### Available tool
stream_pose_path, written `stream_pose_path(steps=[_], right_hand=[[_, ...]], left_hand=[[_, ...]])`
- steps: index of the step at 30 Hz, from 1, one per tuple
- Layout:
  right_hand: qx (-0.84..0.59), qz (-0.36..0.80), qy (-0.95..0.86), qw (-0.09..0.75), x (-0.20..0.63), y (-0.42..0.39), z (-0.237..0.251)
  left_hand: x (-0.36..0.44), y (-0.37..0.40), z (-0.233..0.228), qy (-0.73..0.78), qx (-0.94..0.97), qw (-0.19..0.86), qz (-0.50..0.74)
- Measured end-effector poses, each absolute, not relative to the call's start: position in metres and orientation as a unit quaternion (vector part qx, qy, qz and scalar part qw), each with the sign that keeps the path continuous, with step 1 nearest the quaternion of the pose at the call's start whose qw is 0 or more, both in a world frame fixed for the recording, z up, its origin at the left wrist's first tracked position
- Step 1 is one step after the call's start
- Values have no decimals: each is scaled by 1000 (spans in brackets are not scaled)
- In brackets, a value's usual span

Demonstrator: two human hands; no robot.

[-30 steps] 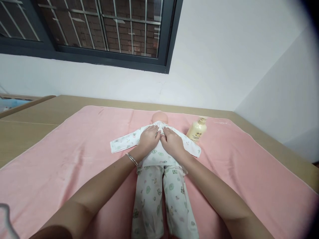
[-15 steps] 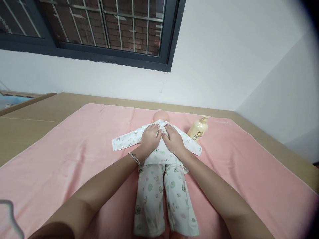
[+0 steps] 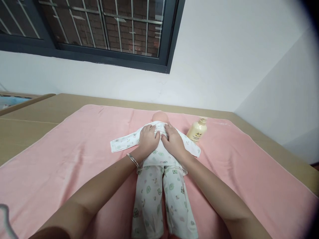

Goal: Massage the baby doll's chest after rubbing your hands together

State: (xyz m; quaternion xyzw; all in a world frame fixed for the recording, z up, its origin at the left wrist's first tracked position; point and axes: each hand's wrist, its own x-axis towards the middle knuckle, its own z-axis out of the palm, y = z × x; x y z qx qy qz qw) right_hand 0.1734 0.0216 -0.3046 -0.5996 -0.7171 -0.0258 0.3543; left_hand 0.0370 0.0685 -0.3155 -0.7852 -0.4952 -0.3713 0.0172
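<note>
Pink towelling (image 3: 74,159) covers a tan table (image 3: 30,122) where a baby doll (image 3: 160,117) lies on its back, head at 12 o'clock, legs toward 6 o'clock, dressed in a printed white top (image 3: 124,143) and matching trousers (image 3: 149,199). Both of the person's hands rest on the doll's upper chest, just below the neckline. The left hand (image 3: 148,140), a bangle (image 3: 132,160) at its wrist, lies flat with fingers close together; the right hand (image 3: 173,142) sits at 3 o'clock of it, fingers likewise together, the fingertips of both meeting at the front of the top. Whether they pinch a fastening there is hard to tell, since the hands cover it. The work in hand appears to be closing or smoothing the top's front near the collar. A next move would probably call for small, precise fingertip work down that front edge. A cream pump bottle (image 3: 196,131) stands at 2 o'clock, near the doll's outstretched sleeve (image 3: 190,147) but apart from it.
</note>
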Motion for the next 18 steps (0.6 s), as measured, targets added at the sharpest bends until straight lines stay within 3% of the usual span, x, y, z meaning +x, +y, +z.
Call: stream_pose_path(steps=[4, 9, 15, 18], right_hand=[[-578, -65, -725, 369, 169, 18, -303], [-566, -9, -767, 303, 167, 21, -304], [-554, -35, -740, 380, 168, 15, -297], [-558, -29, -748, 358, 168, 19, -303]], left_hand=[[36, 68, -317, -497, -777, 6, -387], [35, 67, -321, -484, -770, 5, -416], [35, 67, -321, -473, -769, -6, -429], [35, 67, -321, -473, -769, -8, -430]])
